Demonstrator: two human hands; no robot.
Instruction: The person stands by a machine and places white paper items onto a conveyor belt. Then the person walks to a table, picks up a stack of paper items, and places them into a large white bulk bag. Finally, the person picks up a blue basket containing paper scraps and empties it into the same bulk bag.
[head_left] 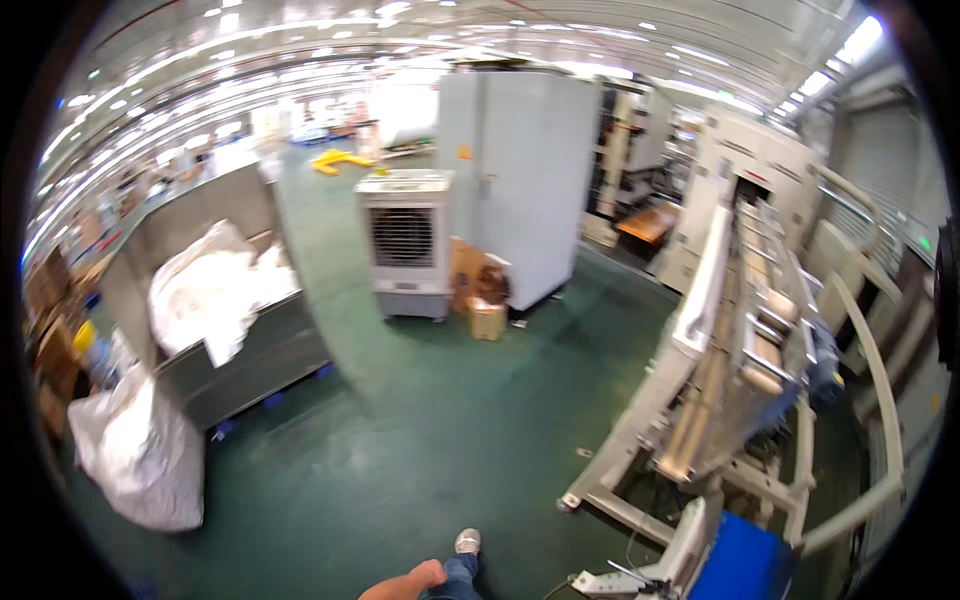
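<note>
My left hand [429, 573] shows at the lower edge, at the end of a bare forearm that comes in from the lower left. Its fingers are curled in, and nothing shows in them. Close beside it is my leg in blue jeans [459, 574], with a light-coloured shoe [468, 541] on the green floor [400, 440]. My right hand is out of the picture.
A grey metal bin [250, 355] holds white sheeting [210, 290]; a stuffed white sack [145, 450] stands beside it. Ahead are an air cooler [408, 245], a small carton [487, 320] and a tall grey cabinet [530, 180]. On the right, a roller conveyor [700, 370] juts out near a blue panel [742, 560].
</note>
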